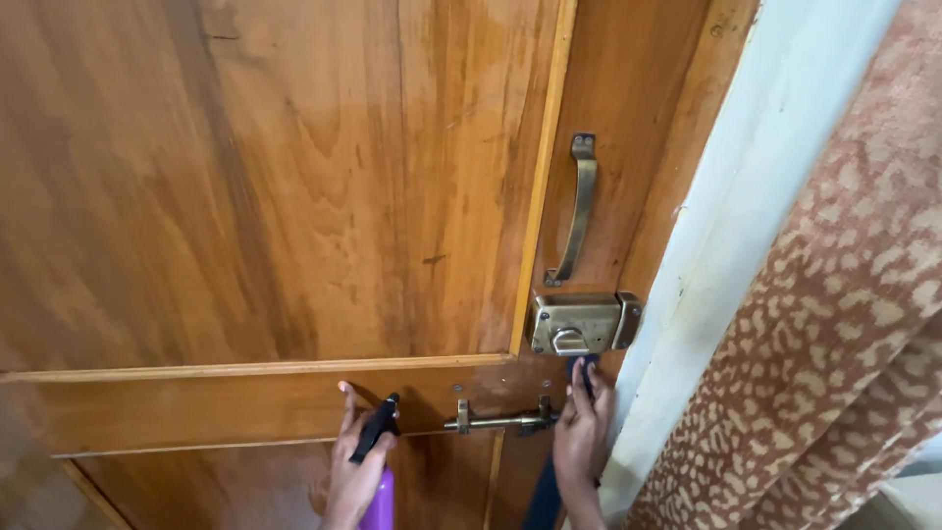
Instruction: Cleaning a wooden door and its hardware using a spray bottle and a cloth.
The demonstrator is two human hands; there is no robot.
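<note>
The left hand is wrapped around a purple spray bottle, forefinger stretched up beside its black nozzle, which sits close to the door. The right hand, its grip pinching a dark blue cloth, presses just under the brass rim lock, beside the end of the brass sliding bolt. To do this well, I judge the nozzle should stay close and angled at the hardware, with the cloth working round the edges. Beyond, a brass pull handle stands on the varnished wooden door; a pale door frame and patterned brown curtain lie right.
</note>
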